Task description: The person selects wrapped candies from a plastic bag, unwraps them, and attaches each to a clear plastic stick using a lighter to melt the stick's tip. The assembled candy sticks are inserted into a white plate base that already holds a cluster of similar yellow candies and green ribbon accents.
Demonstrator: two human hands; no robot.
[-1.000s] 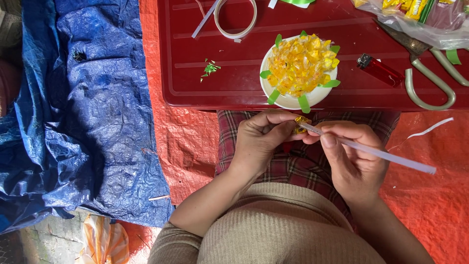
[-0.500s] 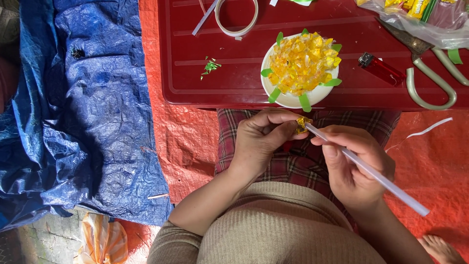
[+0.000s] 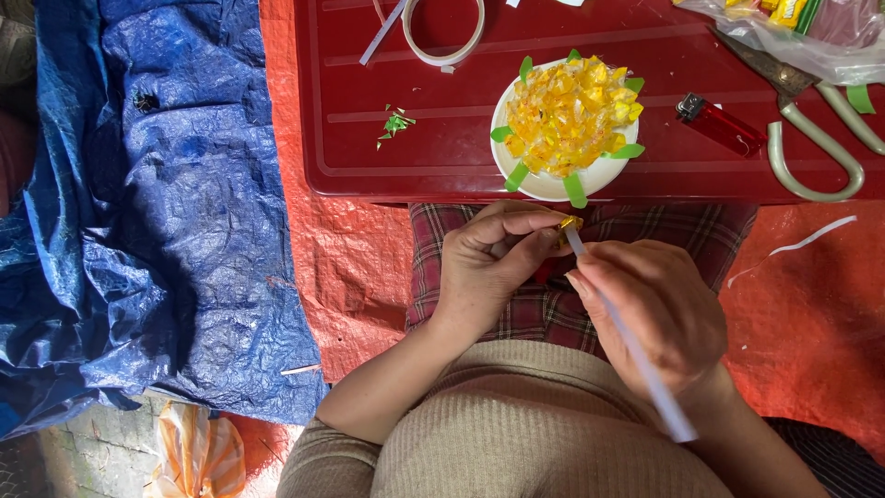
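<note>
My left hand [image 3: 489, 263] pinches a small yellow crinkled piece [image 3: 565, 224] at its fingertips, over my plaid-covered lap. My right hand [image 3: 659, 309] grips a long white straw [image 3: 636, 350] whose tip is pushed into that yellow piece; the straw's free end points down toward my body. Just beyond my hands, a white round plate [image 3: 544, 187] on the red tray [image 3: 442, 157] holds a mound of yellow crinkled pieces [image 3: 564, 111] with green leaf strips around its rim.
On the red tray also lie a roll of clear tape [image 3: 442, 37], green scraps [image 3: 395, 124], a red lighter [image 3: 719, 124], large scissors [image 3: 811, 138] and a plastic bag of wrappers [image 3: 802, 32]. Blue tarp [image 3: 157, 203] lies left, orange tarp [image 3: 811, 304] underneath.
My right hand has swung the straw's free end from pointing right to pointing down toward my body. The tip stays at the yellow piece in my left fingers.
</note>
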